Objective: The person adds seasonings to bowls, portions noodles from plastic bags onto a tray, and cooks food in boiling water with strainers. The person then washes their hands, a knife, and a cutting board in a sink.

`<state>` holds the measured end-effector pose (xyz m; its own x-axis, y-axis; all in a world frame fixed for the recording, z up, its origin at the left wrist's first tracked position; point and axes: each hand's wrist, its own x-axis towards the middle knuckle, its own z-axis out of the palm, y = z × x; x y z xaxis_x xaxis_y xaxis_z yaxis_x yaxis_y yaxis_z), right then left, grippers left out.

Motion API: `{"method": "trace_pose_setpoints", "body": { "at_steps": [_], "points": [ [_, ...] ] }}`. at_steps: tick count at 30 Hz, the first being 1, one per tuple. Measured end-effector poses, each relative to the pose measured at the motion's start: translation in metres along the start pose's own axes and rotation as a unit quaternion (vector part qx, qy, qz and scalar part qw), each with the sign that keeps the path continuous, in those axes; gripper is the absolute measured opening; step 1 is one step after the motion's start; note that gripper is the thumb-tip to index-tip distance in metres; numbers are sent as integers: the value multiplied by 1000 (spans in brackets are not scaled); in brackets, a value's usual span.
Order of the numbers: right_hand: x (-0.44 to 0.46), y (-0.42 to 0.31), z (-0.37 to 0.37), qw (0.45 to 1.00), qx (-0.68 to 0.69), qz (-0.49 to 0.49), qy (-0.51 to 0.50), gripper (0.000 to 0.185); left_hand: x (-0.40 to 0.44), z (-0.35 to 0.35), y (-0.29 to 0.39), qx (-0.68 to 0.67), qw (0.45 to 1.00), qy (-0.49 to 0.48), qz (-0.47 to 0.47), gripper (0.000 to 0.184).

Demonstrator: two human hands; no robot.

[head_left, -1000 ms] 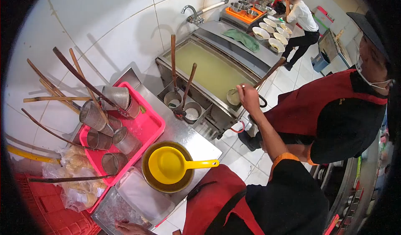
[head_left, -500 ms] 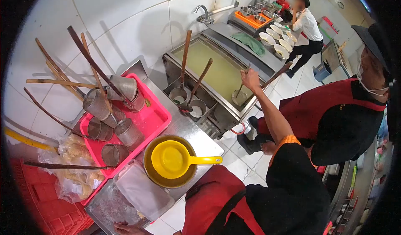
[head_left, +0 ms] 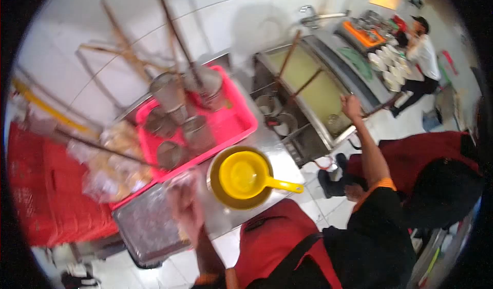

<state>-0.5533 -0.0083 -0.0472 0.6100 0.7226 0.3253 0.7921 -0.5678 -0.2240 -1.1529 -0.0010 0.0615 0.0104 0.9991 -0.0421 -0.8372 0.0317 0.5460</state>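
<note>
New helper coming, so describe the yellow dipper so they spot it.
On the steel counter, find the pink tray, then the round metal bowl beside it. The yellow dipper sits in that bowl, handle over the rim. Unlike the grey strainers in the tray, it's bright yellow.

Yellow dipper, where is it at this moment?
In the head view, near the centre, the yellow dipper sits in a round metal basin on the steel counter, to the right of the pink tray.

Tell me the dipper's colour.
The dipper is bright yellow, best seen in the head view.
</note>
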Motion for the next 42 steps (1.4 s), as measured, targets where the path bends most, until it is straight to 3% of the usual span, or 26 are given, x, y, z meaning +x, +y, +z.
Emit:
{"method": "trace_pose_setpoints", "body": {
  "at_steps": [1,2,3,4,6,7,9,10,13,14,18,20,21,23,26,28,30,32,35,36,37,39,40,42],
  "points": [
    [-10,-1,2,992,-51,-108,33,38,15,18,-10,26,1000,-3,4,19],
    [-11,1,4,996,9,-90,11,39,31,36,-20,52,999,-6,8,19],
    [-7,-1,1,995,65,-71,-6,40,47,48,-27,-88,994,-63,-13,21],
    [-8,-14,-12,996,78,-39,32,39,51,63,-26,-90,994,-69,-2,21],
    [-5,-17,-16,992,101,27,76,36,58,92,-21,-144,964,-223,7,24],
    [-3,-13,-10,991,104,27,80,36,76,96,-28,-144,963,-228,9,24],
    [-13,-7,0,989,11,-143,31,37,106,86,-47,-158,971,-174,-36,24],
    [-15,-17,-7,997,39,-46,-45,39,106,80,-50,-158,971,-174,-35,24],
    [-14,-48,-45,999,52,13,9,37,112,73,-59,-201,966,-155,-49,17],
    [-14,-46,-42,997,60,4,55,35,117,65,-62,-178,968,-173,-32,15],
    [-17,-36,-31,997,2,-75,11,35,114,81,-44,-236,960,-145,-26,28],
    [-6,-25,-19,989,136,23,-44,33,115,73,-38,-260,953,-157,-26,28],
    [-2,-30,-22,989,138,19,-44,33,117,69,-36,-283,944,-169,-28,28],
    [-6,-32,-29,992,124,18,34,33,121,60,-36,-278,945,-173,-17,28],
    [-5,-13,-8,994,-30,-62,-87,35,119,49,-35,-285,944,-164,-22,27],
    [2,-1,5,998,27,54,-7,32,115,50,-36,-315,943,-104,-39,25],
    [-3,-22,-18,994,65,31,81,28,120,41,-36,-296,948,-113,-27,26],
    [-8,-13,-11,998,30,-56,18,30,124,30,-38,-266,946,-186,-8,26],
    [-6,-24,-23,998,41,33,33,29,117,37,-35,-276,952,-128,-12,31],
    [-3,-26,-28,989,115,79,52,30,115,40,-34,-271,956,-113,-11,31],
    [0,-21,-24,989,114,79,55,30,116,38,-36,-272,955,-115,-12,31],
    [-7,-17,-19,998,46,-38,38,34,117,30,-38,-268,951,-152,-2,27],
    [-7,-17,-22,997,45,-15,-53,34,116,27,-37,-267,952,-152,-5,27],
    [-2,-23,-24,997,69,23,7,33,117,28,-38,-244,957,-155,5,26]
  ]
}}
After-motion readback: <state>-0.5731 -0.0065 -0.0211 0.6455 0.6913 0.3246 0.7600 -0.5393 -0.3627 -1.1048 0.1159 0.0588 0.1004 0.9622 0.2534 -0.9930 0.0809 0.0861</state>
